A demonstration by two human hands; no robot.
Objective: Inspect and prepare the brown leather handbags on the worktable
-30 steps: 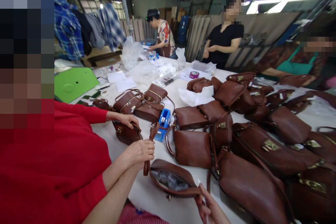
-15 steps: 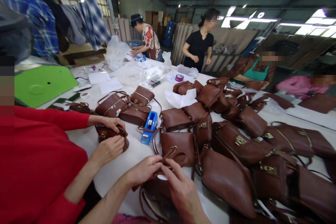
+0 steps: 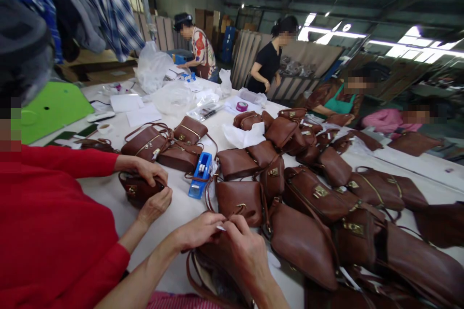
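Close in front of me, an opened brown leather handbag (image 3: pixel 213 258) lies on its side, its pale lining and some clear plastic showing at the mouth. My left hand (image 3: pixel 199 232) is closed on the bag's upper part, fingertips pinched together. Opposite it, my right hand (image 3: pixel 246 246) also pinches the bag, thumb and fingers bent. Between the fingertips a small white tag (image 3: pixel 220 228) peeks out; which hand grips it I cannot tell. Just beyond stands another brown bag (image 3: pixel 239 199) with a strap. A blue tape dispenser (image 3: pixel 200 176) is ahead of my left hand.
Many brown handbags (image 3: pixel 304 241) crowd the white table (image 3: pixel 174 212) to the right. At left, a co-worker in a red sleeve (image 3: pixel 72 164) handles a small brown bag (image 3: pixel 136 190). Purple tape (image 3: pixel 241 106), plastic bags (image 3: pixel 174 99) and papers (image 3: pixel 143 114) lie farther back. Other people work around the table.
My view has shifted slightly, so most things sit further left. The white tag between my fingers shows less and at a different angle. The co-worker's hands have moved on their bag.
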